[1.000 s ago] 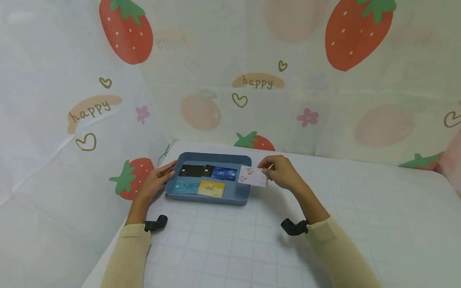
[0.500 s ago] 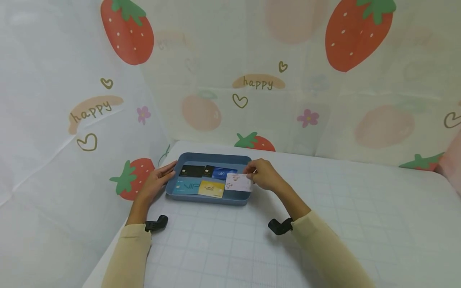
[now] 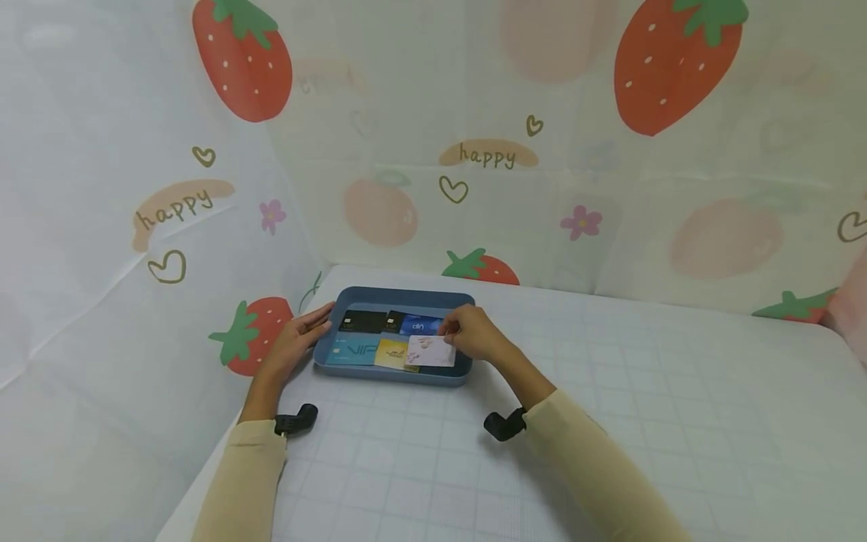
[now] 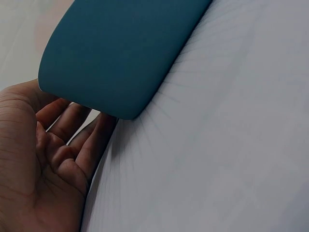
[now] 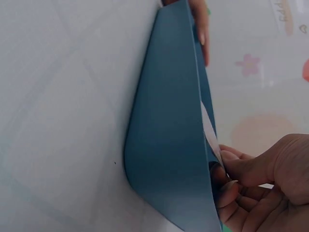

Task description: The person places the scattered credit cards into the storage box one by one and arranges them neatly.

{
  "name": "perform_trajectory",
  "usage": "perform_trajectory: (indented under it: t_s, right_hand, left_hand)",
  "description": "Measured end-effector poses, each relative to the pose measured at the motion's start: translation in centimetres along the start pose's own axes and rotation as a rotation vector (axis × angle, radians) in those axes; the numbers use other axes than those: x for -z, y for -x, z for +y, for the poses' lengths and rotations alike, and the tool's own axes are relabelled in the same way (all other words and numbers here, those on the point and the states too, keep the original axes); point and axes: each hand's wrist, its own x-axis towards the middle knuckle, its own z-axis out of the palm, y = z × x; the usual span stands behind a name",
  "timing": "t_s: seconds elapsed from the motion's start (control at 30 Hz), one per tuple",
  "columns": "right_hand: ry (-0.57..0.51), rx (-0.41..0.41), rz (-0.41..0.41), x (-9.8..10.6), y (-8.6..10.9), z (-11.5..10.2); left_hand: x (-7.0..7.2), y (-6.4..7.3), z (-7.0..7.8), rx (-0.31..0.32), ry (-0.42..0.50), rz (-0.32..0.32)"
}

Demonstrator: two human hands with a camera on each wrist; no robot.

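Note:
A blue tray (image 3: pixel 393 376) lies on the table with several cards inside. My right hand (image 3: pixel 473 331) reaches over its right end and pinches a white card (image 3: pixel 430 352) with a reddish floral print. That card is above the lower right of the tray and covers part of a yellow card (image 3: pixel 390 351). A teal VIP card (image 3: pixel 352 350) lies left of the yellow one. Behind them are a black card (image 3: pixel 363 321) and a blue card (image 3: pixel 420 324), which overlaps another dark card (image 3: pixel 393 321). My left hand (image 3: pixel 293 350) touches the tray's left end, fingers extended.
A white cloth with faint grid lines covers the table (image 3: pixel 379 452). Behind and to the left stands a pale curtain (image 3: pixel 406 90) printed with strawberries, hearts and flowers. Each wrist wears a small black camera (image 3: pixel 504 426).
My right hand has carried the white card leftward from beyond the tray's right rim to over the yellow card. The left hand and tray stay in place.

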Motion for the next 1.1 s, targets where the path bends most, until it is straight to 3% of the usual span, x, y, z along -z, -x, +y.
perform_trajectory:
  t_s: [0.4,1.1]
  right_hand:
    - [0.005,-0.036,-0.057,-1.2,-0.7,-0.8]
    - [-0.003,-0.039,-0.073,-2.2,-1.2,-1.0]
  left_hand:
    - [0.0,0.1,0.4,-0.018,0.027,-0.015]
    - [0.1,0.4,0.6,-0.020,0.032,-0.012]
